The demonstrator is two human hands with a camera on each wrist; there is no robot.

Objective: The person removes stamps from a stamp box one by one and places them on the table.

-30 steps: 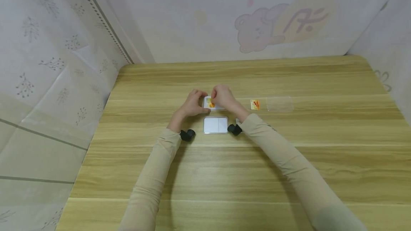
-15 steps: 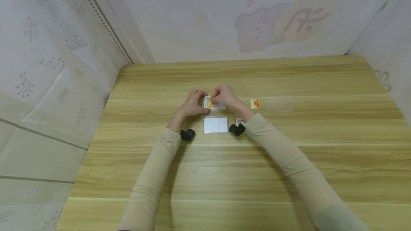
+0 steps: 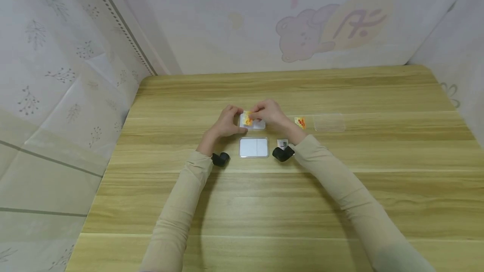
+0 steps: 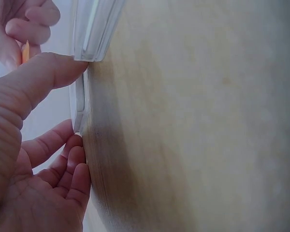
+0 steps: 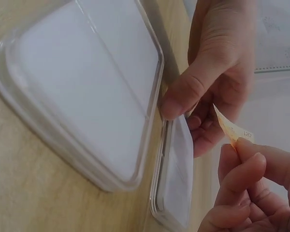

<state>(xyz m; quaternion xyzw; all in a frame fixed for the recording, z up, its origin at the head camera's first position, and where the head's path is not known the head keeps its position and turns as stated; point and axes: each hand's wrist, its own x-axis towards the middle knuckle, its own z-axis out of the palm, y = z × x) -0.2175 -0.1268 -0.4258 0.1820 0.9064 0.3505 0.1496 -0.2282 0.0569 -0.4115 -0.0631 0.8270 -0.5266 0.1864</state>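
Observation:
In the head view my left hand (image 3: 227,121) holds a shallow clear case (image 3: 258,126) with a white inside, lying on the table. Thumb and fingers span opposite edges of the case (image 4: 80,104) in the left wrist view. Just above it, my right hand (image 3: 269,113) pinches a small yellow-orange stamp (image 3: 247,118) between thumb and finger. The stamp (image 5: 234,131) looks slightly bent in the right wrist view, with printed figures near its edge. A second clear case (image 3: 253,147), with a white divided inside, lies nearer the body.
On the wooden table (image 3: 249,213), another yellow-orange stamp (image 3: 300,122) lies right of my right hand, beside a clear lid (image 3: 330,122). A grey-and-white stamp (image 3: 282,142) lies right of the nearer case, partly behind the black wrist camera (image 3: 283,153).
My right hand has drawn slightly right and up, lifting the pinched stamp from the case. More of the grey-and-white stamp shows. My left hand stays on the case.

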